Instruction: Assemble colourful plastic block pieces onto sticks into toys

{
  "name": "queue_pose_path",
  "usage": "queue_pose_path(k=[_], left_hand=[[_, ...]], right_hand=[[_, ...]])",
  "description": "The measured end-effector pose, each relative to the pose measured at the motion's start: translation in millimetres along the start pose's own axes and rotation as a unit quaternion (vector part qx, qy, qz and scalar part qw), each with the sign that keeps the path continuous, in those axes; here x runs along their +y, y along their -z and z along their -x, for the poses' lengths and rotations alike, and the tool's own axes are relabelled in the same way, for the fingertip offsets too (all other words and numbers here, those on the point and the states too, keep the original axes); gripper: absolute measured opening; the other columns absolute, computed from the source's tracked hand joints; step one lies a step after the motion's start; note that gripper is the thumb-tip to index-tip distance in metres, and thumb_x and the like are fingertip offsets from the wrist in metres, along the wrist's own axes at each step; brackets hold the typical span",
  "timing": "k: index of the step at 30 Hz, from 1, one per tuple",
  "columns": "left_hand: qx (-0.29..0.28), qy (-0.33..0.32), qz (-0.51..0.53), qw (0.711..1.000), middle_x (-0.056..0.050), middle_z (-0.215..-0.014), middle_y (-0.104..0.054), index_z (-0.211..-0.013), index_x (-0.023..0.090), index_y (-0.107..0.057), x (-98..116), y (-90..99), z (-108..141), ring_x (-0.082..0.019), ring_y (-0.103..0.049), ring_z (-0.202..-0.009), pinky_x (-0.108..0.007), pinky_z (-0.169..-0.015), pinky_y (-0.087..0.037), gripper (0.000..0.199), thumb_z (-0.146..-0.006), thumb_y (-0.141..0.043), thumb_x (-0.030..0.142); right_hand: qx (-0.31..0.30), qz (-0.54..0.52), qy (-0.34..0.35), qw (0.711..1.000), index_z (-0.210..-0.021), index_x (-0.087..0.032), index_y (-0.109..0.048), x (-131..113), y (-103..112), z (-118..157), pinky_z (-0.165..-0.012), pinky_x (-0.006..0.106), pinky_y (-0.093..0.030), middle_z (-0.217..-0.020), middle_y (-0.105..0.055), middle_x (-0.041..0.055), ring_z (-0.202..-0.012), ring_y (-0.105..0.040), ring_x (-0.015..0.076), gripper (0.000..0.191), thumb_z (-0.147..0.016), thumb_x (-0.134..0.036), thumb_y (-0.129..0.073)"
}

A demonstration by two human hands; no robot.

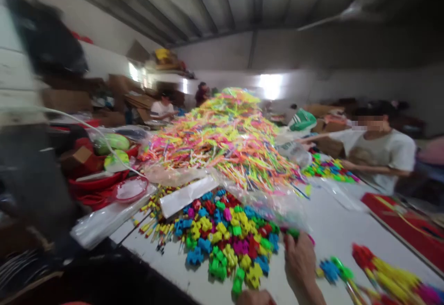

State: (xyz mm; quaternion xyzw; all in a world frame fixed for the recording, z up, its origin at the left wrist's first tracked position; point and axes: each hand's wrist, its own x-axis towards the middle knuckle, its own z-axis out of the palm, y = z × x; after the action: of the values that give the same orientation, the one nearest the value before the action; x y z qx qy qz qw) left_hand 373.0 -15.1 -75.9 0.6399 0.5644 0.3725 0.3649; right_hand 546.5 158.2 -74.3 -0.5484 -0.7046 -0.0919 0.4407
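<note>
My left hand shows only in part at the bottom edge, fingers curled. A green plastic piece lies by its fingertips; what the fingers hold is hidden. My right hand reaches to the right edge of a pile of small coloured plastic pieces. Its fingers are bent together at a dark green piece, blurred, and their exact grip cannot be made out. Farther right, a blue piece and a green one lie beside several coloured sticks with shaped heads.
Behind the pieces rises a big heap of bright strips, with clear plastic along its front. A white flat packet rests on the pile. A person works at the right; a red board lies nearer. Red containers stand left.
</note>
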Motion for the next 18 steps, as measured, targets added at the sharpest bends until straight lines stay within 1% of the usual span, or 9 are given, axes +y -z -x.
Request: queue_pose_path(k=[1,2,5,6,8,10,12,15,18], left_hand=[[-0.012,0.000,-0.006,1.000,-0.006,-0.087,-0.071,-0.096,0.019,-0.071,1.0,-2.4,6.6,-0.020,-0.065,-0.082,-0.036,-0.080,-0.052,0.021,-0.090,-0.066,0.039],[-0.029,-0.002,-0.010,1.000,-0.006,-0.082,-0.070,-0.092,0.018,-0.072,3.1,-3.5,12.7,-0.020,-0.064,-0.080,-0.034,-0.079,-0.050,0.018,-0.088,-0.065,0.033],[-0.005,-0.053,-0.054,0.997,-0.005,-0.076,-0.068,-0.087,0.016,-0.070,11.0,-0.2,19.9,-0.017,-0.059,-0.072,-0.029,-0.070,-0.043,0.017,-0.088,-0.055,0.024],[-0.008,-0.063,-0.045,0.997,-0.004,-0.074,-0.068,-0.089,0.016,-0.070,12.9,1.5,18.5,-0.016,-0.058,-0.069,-0.028,-0.068,-0.041,0.017,-0.088,-0.055,0.025],[-0.017,-0.071,-0.025,0.997,-0.002,-0.072,-0.066,-0.089,0.017,-0.069,14.9,4.2,14.7,-0.014,-0.056,-0.066,-0.027,-0.065,-0.038,0.017,-0.090,-0.055,0.027],[-0.025,-0.075,-0.018,0.997,-0.001,-0.071,-0.066,-0.089,0.018,-0.069,15.5,6.1,13.6,-0.014,-0.056,-0.065,-0.026,-0.065,-0.037,0.017,-0.090,-0.056,0.028],[-0.029,-0.079,-0.025,0.996,-0.001,-0.071,-0.066,-0.088,0.018,-0.068,15.7,7.4,15.2,-0.014,-0.057,-0.065,-0.026,-0.065,-0.037,0.016,-0.090,-0.057,0.028],[-0.033,-0.081,-0.049,0.995,0.000,-0.070,-0.065,-0.089,0.019,-0.068,16.0,8.3,18.0,-0.014,-0.055,-0.064,-0.026,-0.064,-0.037,0.015,-0.090,-0.057,0.029],[-0.028,-0.088,-0.063,0.994,0.000,-0.071,-0.065,-0.090,0.018,-0.068,16.2,8.5,19.2,-0.014,-0.055,-0.064,-0.026,-0.064,-0.036,0.016,-0.090,-0.056,0.027]], right_hand=[[-0.007,-0.009,-0.053,0.999,-0.095,-0.018,-0.059,-15.5,9.3,1.2,-0.073,0.041,-0.045,-0.087,-0.060,0.0116,-0.082,-0.055,0.0282,0.034,-0.098,-0.043,-0.036],[-0.026,-0.020,-0.072,0.997,-0.101,-0.017,-0.059,-28.9,17.2,3.8,-0.078,0.042,-0.047,-0.094,-0.062,0.0128,-0.087,-0.057,0.0285,0.036,-0.099,-0.042,-0.034],[-0.088,0.008,-0.070,0.994,-0.133,-0.009,-0.051,-49.3,33.0,25.8,-0.101,0.049,-0.044,-0.130,-0.059,0.0230,-0.121,-0.052,0.0329,0.046,-0.097,-0.035,-0.038],[-0.110,0.028,-0.057,0.992,-0.142,-0.004,-0.043,-51.1,37.9,38.4,-0.108,0.051,-0.040,-0.142,-0.052,0.0261,-0.134,-0.045,0.0342,0.054,-0.096,-0.032,-0.040],[-0.153,0.063,-0.029,0.986,-0.152,-0.002,-0.031,-52.4,50.7,66.3,-0.119,0.054,-0.031,-0.157,-0.039,0.0256,-0.149,-0.029,0.0342,0.062,-0.096,-0.027,-0.041],[-0.196,0.092,-0.016,0.976,-0.151,-0.005,-0.036,-52.5,66.0,88.3,-0.122,0.057,-0.026,-0.162,-0.035,0.0221,-0.154,-0.022,0.0354,0.058,-0.097,-0.025,-0.041],[-0.239,0.117,-0.032,0.963,-0.145,-0.007,-0.047,-49.9,78.3,97.2,-0.122,0.060,-0.025,-0.160,-0.040,0.0200,-0.152,-0.025,0.0370,0.051,-0.098,-0.025,-0.039],[-0.268,0.155,-0.099,0.946,-0.141,-0.004,-0.050,-41.6,85.4,89.6,-0.122,0.058,-0.026,-0.157,-0.044,0.0219,-0.150,-0.030,0.0372,0.049,-0.099,-0.026,-0.036],[-0.242,0.186,-0.167,0.938,-0.142,0.003,-0.047,-31.8,86.4,77.1,-0.121,0.056,-0.026,-0.157,-0.042,0.0270,-0.151,-0.026,0.0396,0.054,-0.100,-0.030,-0.038]])
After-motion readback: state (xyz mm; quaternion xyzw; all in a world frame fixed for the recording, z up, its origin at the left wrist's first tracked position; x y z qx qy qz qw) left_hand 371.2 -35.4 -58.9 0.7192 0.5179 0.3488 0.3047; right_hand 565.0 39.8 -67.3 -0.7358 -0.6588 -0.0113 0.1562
